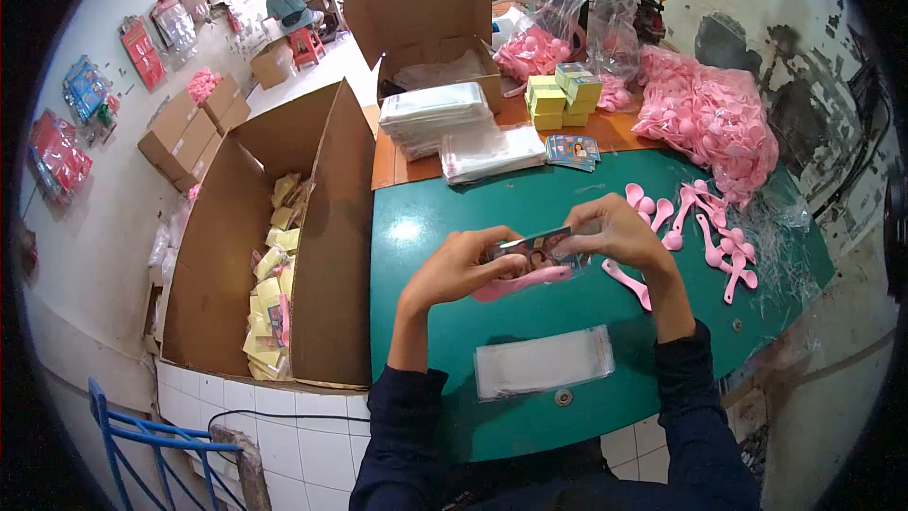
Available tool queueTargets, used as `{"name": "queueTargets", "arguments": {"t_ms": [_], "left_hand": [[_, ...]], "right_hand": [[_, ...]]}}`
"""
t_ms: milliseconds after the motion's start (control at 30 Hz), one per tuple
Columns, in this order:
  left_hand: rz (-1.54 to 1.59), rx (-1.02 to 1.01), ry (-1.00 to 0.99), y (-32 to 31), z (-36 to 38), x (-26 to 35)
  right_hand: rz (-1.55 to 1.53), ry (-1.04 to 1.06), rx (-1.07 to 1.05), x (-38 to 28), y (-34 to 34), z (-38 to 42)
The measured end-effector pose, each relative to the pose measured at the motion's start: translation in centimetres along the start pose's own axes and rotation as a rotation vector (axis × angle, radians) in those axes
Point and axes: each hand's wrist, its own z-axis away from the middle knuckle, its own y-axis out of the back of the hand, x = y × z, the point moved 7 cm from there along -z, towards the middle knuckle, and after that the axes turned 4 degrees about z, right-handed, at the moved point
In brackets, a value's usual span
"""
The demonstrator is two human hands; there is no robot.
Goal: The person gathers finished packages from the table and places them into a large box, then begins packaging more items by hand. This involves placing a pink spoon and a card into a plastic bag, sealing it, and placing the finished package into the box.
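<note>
Between my two hands, above the green table, is a clear plastic packet [539, 248] with a dark printed card in it. A pink spoon [530, 281] lies along its lower edge. My left hand [463, 265] grips the packet's left end, fingers wrapped round it. At the right end, my right hand [619, 235] pinches the upper corner. Below them a stack of clear bags [544, 362] lies flat on the green table [426, 227]. One pink spoon [626, 284] rests under my right wrist, and several loose pink spoons [711, 241] lie further right.
An open carton [326, 227] of packed cards stands left. Behind are bag stacks [435, 114], yellow card blocks [563, 96], printed cards [572, 151], an open box [421, 19] and a large bag of pink spoons [705, 114]. A person [290, 5] sits far back.
</note>
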Motion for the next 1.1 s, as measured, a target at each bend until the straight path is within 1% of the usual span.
{"name": "queueTargets", "arguments": {"t_ms": [67, 100, 167, 200, 300, 367, 400, 467, 500, 567, 600, 633, 667, 700, 733, 767, 800, 833, 900, 967, 1067, 1100], "left_hand": [[0.032, -0.031, 0.029, 0.6, 0.1, -0.7], [0.146, 0.008, 0.010, 0.9, 0.2, -1.0], [0.373, 0.090, -0.029, 1.5, 0.2, -1.7], [0.394, 0.098, -0.024, 1.7, 0.3, -1.5], [0.453, 0.115, 0.021, 2.1, 0.5, -0.9], [0.483, 0.126, 0.077, 2.0, 0.5, -1.0], [0.504, 0.097, 0.077, 1.8, 0.4, -1.0], [0.543, 0.041, 0.076, 1.2, 0.2, -1.2], [0.521, 0.066, 0.055, 1.2, 0.1, -1.3], [0.477, 0.114, 0.011, 0.5, -0.4, -1.9], [0.385, 0.286, 0.039, 0.8, -0.4, -2.9], [0.294, 0.456, 0.070, 0.7, 0.0, -4.1], [0.202, 0.620, 0.111, 0.3, 1.0, -5.8], [0.434, 0.453, 0.162, -2.1, 1.0, -8.5], [0.681, 0.376, 0.245, -4.1, 2.0, -8.9], [0.925, 0.294, 0.329, -6.2, 3.0, -8.7], [1.172, 0.209, 0.416, -8.1, 4.0, -8.5], [1.205, 0.131, 0.453, -9.0, 4.5, -8.4], [1.111, 0.145, 0.474, -9.1, 5.3, -8.1], [1.051, 0.155, 0.488, -8.9, 5.9, -8.4], [1.018, 0.092, 0.451, -8.7, 6.6, -7.7], [1.005, 0.103, 0.441, -8.7, 6.7, -7.7]], "right_hand": [[-0.029, 0.092, 0.114, 0.0, 1.3, 0.0], [-0.045, 0.137, 0.170, -0.2, 1.8, 0.1], [-0.045, 0.137, 0.161, -0.8, 2.1, 0.3], [-0.045, 0.137, 0.158, -1.0, 2.2, 0.3], [-0.116, 0.005, 0.048, -0.1, 1.7, 0.2], [-0.085, 0.009, 0.059, 0.0, 1.9, 0.2], [-0.069, 0.013, 0.065, 0.1, 1.9, 0.1], [-0.136, 0.061, 0.107, 0.2, 1.8, -0.2], [-0.173, 0.083, 0.125, 0.5, 1.6, -0.3], [-0.097, 0.085, 0.188, 1.2, 1.6, -0.6], [-0.053, 0.083, 0.221, 1.5, 1.7, -0.7], [0.127, 0.186, 0.335, 0.9, 1.7, -0.4], [0.167, 0.201, 0.419, 1.1, 0.9, 0.0], [0.207, 0.217, 0.502, 1.2, -0.1, 0.4], [0.246, 0.236, 0.587, 1.7, -0.8, 0.9], [0.343, 0.221, 0.533, 2.9, -2.1, 1.1], [0.360, 0.260, 0.432, 3.0, -3.5, 1.3], [0.376, 0.300, 0.326, 3.1, -5.0, 1.4], [0.461, 0.376, 0.090, 3.1, -7.3, 1.5], [0.467, 0.376, 0.022, 2.8, -8.1, 2.1], [0.483, 0.388, -0.028, 2.6, -8.3, 2.6], [0.505, 0.381, -0.058, 2.6, -8.2, 2.7]]}}
